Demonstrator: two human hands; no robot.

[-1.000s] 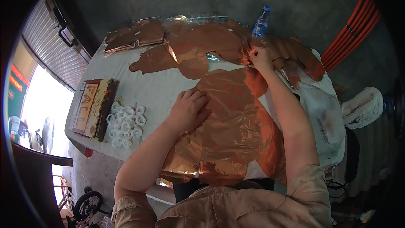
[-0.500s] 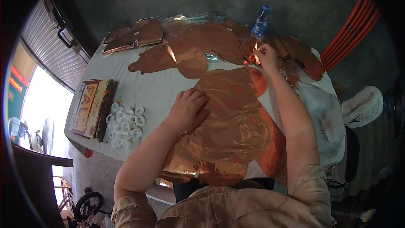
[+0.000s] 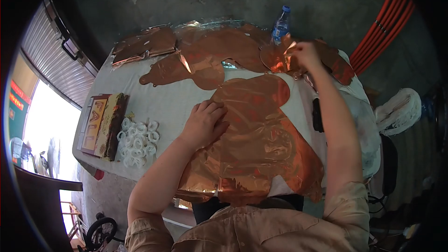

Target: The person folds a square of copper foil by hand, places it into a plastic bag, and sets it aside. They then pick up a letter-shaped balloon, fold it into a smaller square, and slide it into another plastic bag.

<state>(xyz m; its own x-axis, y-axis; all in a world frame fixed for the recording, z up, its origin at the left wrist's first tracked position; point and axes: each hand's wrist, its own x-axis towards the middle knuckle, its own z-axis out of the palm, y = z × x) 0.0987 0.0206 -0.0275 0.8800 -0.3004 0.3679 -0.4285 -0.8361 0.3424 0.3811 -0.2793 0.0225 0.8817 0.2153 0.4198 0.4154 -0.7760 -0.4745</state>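
Note:
A large sheet of flat copper-coloured foil balloons (image 3: 252, 135) lies in front of me and reaches the near table edge. My left hand (image 3: 205, 121) rests on its left edge, fingers loosely bent and the thumb apart from them. At the far right, my right hand (image 3: 306, 55) pinches the raised edge of another copper foil balloon (image 3: 277, 60), which bends up and catches the light. More flat foil balloons (image 3: 210, 49) spread along the back of the table. The right fingertips are partly hidden by the hand.
White rings (image 3: 137, 142) lie in a heap at the left, beside boxes (image 3: 102, 123) with printed letters. Folded foil packs (image 3: 144, 44) sit at the back left. A water bottle (image 3: 281, 24) stands behind the foil. A dark phone-like object (image 3: 317, 114) lies near my right forearm.
My right hand has moved slightly right, and the foil at its fingers has lifted and bent up. The dark object beside my forearm has come into view. My left hand stays put.

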